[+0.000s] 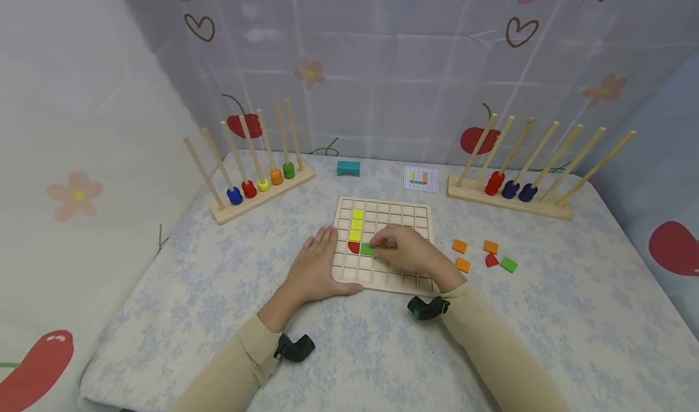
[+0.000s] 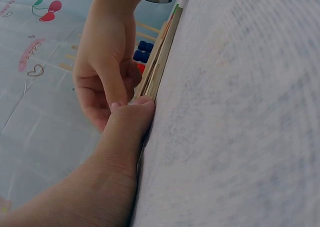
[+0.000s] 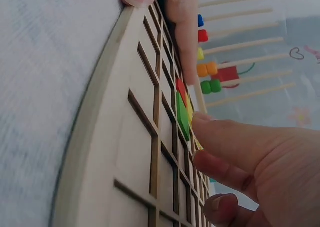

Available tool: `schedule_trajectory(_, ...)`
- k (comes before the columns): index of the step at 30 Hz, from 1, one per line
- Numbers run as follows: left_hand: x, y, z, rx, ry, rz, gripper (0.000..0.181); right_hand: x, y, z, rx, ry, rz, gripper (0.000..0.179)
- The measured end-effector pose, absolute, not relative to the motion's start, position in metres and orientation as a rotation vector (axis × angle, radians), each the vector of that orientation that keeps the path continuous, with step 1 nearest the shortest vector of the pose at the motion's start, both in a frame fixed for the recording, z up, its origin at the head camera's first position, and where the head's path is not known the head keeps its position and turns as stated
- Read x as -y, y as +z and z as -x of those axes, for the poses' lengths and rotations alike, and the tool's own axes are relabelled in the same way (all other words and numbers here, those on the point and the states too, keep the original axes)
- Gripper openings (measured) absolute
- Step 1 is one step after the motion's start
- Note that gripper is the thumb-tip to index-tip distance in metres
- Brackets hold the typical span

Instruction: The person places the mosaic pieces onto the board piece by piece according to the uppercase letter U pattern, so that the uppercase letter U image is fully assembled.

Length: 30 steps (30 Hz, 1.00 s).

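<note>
A wooden grid board (image 1: 344, 269) lies flat on the table. Three yellow tiles (image 1: 357, 224) form a column on it, above a red rounded tile (image 1: 354, 247). Beside the red piece, a green tile (image 1: 367, 249) sits in a cell; it also shows in the right wrist view (image 3: 182, 114). My right hand (image 1: 406, 248) is over the board, thumb and bent forefinger right at the green tile's right edge, their tips apart. My left hand (image 1: 312, 269) rests along the board's left side with straight fingers, its thumb (image 2: 132, 118) against the near edge.
Right of the board lie several orange tiles (image 1: 460, 246), a red piece (image 1: 492, 260) and a green tile (image 1: 509, 264). Behind stand a left peg rack (image 1: 218, 216), a teal block (image 1: 348, 168), a pattern card (image 1: 431, 186) and a right peg rack (image 1: 557, 211).
</note>
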<state>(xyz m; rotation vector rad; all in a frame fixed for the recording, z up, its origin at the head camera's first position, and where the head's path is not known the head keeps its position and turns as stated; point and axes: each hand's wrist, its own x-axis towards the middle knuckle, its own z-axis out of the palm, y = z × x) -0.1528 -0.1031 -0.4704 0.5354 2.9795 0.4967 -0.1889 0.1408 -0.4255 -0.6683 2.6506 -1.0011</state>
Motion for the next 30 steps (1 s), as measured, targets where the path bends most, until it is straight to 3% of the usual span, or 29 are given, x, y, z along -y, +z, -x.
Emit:
schedule_trajectory(20,0.103,-0.471,0.152,-2.967,0.515,-0.524,0.139,-0.279,-0.419,0.177,-2.77,-0.96,0.276,0.029)
schedule_trajectory(30,0.102,-0.471,0.152,-2.983,0.506,-0.528,0.138,-0.326,-0.416,0.162,-2.873,-0.834,0.191,0.034)
